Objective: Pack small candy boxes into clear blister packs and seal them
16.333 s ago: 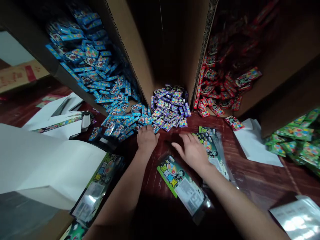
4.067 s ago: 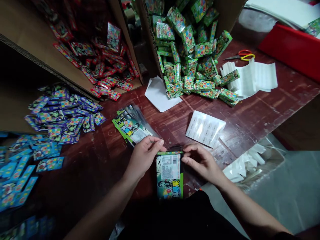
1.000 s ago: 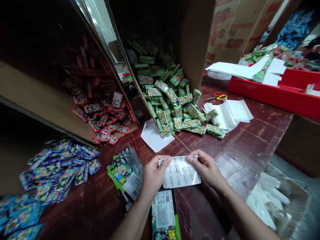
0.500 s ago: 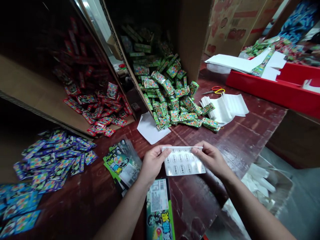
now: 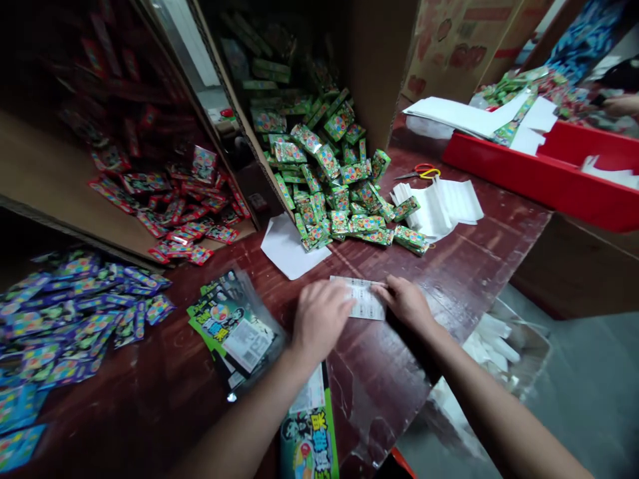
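A small white sheet of oval stickers point(image 5: 369, 301) lies low over the table, printed with rows of dark ovals. My right hand point(image 5: 408, 305) pinches its right edge between thumb and fingers. Over the sheet's left part is my left hand point(image 5: 322, 318), slightly blurred, its fingers stretched out; whether they touch the sheet is unclear. Below it, a green and black printed candy pouch point(image 5: 312, 432) lies partly under my left forearm. A fanned stack of similar pouches point(image 5: 234, 329) rests to the left.
Cardboard boxes spill green candy packets point(image 5: 327, 159) and red packets point(image 5: 184, 193). Purple packets point(image 5: 84, 313) and blue ones point(image 5: 20, 412) lie at left. Yellow-and-red-handled scissors point(image 5: 423, 171), white papers point(image 5: 444, 206) and a red tray point(image 5: 544, 176) are at right. A bin of paper scraps point(image 5: 494, 352) stands below the edge.
My left hand has let go of the sheet's left edge and moved over its face. The sheet has moved away from me and lower, still pinched by my right hand. The view has shifted slightly.
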`<state>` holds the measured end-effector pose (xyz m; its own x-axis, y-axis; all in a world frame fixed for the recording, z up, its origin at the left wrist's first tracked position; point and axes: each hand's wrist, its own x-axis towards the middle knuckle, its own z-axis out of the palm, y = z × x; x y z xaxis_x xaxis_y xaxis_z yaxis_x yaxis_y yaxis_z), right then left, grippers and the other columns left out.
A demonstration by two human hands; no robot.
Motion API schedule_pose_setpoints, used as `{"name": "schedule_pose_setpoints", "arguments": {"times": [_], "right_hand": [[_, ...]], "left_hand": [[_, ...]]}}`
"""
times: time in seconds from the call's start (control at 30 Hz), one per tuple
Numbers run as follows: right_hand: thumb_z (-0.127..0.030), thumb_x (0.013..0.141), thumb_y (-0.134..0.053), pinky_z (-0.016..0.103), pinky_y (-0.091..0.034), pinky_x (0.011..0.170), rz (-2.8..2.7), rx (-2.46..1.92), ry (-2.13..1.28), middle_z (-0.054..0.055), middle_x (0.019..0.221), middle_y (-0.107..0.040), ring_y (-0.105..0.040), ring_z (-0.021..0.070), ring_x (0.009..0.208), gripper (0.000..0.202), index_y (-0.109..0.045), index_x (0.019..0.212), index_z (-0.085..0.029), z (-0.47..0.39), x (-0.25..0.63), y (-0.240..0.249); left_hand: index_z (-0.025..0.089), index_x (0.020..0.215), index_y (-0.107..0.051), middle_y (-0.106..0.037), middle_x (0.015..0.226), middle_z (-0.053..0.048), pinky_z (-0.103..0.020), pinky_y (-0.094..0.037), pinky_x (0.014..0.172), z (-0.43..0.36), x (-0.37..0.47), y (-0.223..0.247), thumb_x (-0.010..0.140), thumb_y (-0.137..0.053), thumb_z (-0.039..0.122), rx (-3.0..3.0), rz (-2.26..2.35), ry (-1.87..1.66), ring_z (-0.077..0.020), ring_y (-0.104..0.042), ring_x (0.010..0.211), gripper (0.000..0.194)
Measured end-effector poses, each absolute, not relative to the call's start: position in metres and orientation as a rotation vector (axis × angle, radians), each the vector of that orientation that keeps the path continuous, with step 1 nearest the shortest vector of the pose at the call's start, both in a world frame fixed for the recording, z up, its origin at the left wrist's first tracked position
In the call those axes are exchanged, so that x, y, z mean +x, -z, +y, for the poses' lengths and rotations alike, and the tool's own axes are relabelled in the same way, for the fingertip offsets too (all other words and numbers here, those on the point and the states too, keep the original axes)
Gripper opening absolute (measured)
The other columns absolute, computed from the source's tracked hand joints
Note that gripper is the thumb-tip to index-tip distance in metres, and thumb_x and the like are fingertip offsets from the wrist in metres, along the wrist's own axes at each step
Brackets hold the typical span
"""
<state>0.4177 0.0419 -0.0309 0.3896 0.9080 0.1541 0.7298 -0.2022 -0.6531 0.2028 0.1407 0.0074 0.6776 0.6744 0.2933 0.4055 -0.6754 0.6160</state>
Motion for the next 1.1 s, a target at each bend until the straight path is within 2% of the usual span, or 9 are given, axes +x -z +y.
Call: {"name": "schedule_pose_setpoints", "arguments": {"times": [0.1,0.2,0.37,0.47,0.63,0.77,0.9,1.0,1.1], "right_hand": [[-0.058,0.090,-0.064,0.036,-0.045,0.081,-1.553,-2.001,-0.332,0.008,0.096,-0.067,-0.059,0.0260,0.092,0.037,-0.068,0.102,-0.024,0.045,0.441,0.027],[-0.054,0.088,-0.067,0.043,-0.045,0.093,-1.700,-1.953,-0.370,0.012,0.111,-0.066,-0.058,0.0291,0.105,0.047,-0.065,0.122,-0.021,0.051,0.462,0.018],[-0.036,0.093,-0.063,0.041,-0.044,0.091,-1.893,-1.794,-0.453,0.008,0.098,-0.068,-0.060,0.0246,0.094,0.017,-0.070,0.099,-0.021,0.062,0.470,0.006],[-0.032,0.097,-0.058,0.037,-0.046,0.087,-1.902,-1.709,-0.469,0.006,0.091,-0.067,-0.060,0.0209,0.088,0.016,-0.068,0.088,-0.022,0.061,0.465,0.000],[-0.036,0.101,-0.053,0.037,-0.048,0.085,-1.735,-1.723,-0.356,0.009,0.102,-0.066,-0.060,0.0232,0.096,0.021,-0.065,0.109,-0.021,0.064,0.459,0.002],[-0.029,0.094,-0.063,0.045,-0.045,0.089,-1.791,-1.833,-0.329,0.006,0.106,-0.072,-0.060,0.0264,0.094,0.048,-0.053,0.142,-0.028,0.073,0.447,0.009],[-0.029,0.095,-0.062,0.048,-0.045,0.089,-1.801,-1.798,-0.380,0.005,0.101,-0.073,-0.060,0.0261,0.093,0.056,-0.045,0.148,-0.030,0.059,0.428,-0.003],[-0.030,0.094,-0.066,0.042,-0.049,0.086,-1.608,-1.573,-0.534,0.005,0.100,-0.068,-0.062,0.0223,0.091,0.063,-0.038,0.151,-0.030,0.034,0.414,-0.024],[-0.028,0.092,-0.069,0.036,-0.052,0.080,-1.378,-1.426,-0.716,0.002,0.093,-0.064,-0.063,0.0189,0.086,0.065,-0.039,0.150,-0.032,0.012,0.397,-0.042]], "left_hand": [[0.025,0.108,-0.070,-0.071,0.126,-0.005,-0.044,-0.041,0.099,0.122,0.215,0.008,0.097,-0.059,0.027,2.686,0.568,-0.415,-0.0257,-0.061,0.117,0.015],[0.024,0.106,-0.068,-0.066,0.135,-0.002,-0.045,-0.042,0.093,0.117,0.222,0.015,0.100,-0.052,0.022,2.824,0.612,-0.309,-0.0247,-0.060,0.116,0.017],[0.025,0.102,-0.067,-0.063,0.141,0.001,-0.045,-0.042,0.088,0.124,0.227,0.012,0.099,-0.053,0.020,2.883,0.640,-0.239,-0.0251,-0.060,0.114,0.016],[0.027,0.104,-0.067,-0.065,0.139,0.003,-0.045,-0.041,0.087,0.125,0.228,0.011,0.099,-0.051,0.019,2.851,0.657,-0.238,-0.0248,-0.058,0.115,0.019],[0.027,0.105,-0.067,-0.063,0.141,0.002,-0.047,-0.039,0.089,0.125,0.226,0.011,0.100,-0.049,0.019,2.797,0.668,-0.212,-0.0255,-0.058,0.115,0.021],[0.027,0.106,-0.067,-0.062,0.143,0.001,-0.048,-0.038,0.089,0.124,0.226,0.012,0.100,-0.046,0.015,2.749,0.657,-0.219,-0.0260,-0.057,0.117,0.026],[0.025,0.104,-0.069,-0.070,0.130,-0.003,-0.048,-0.038,0.091,0.124,0.229,0.005,0.098,-0.046,0.012,2.655,0.652,-0.217,-0.0272,-0.059,0.116,0.027],[0.026,0.104,-0.071,-0.074,0.117,-0.002,-0.043,-0.040,0.096,0.133,0.211,-0.007,0.097,-0.047,0.012,2.547,0.594,-0.261,-0.0228,-0.060,0.115,0.029],[0.025,0.113,-0.070,-0.069,0.125,-0.004,-0.040,-0.040,0.103,0.140,0.163,-0.017,0.098,-0.046,0.014,2.441,0.715,-0.486,-0.0214,-0.057,0.119,0.030]]}}
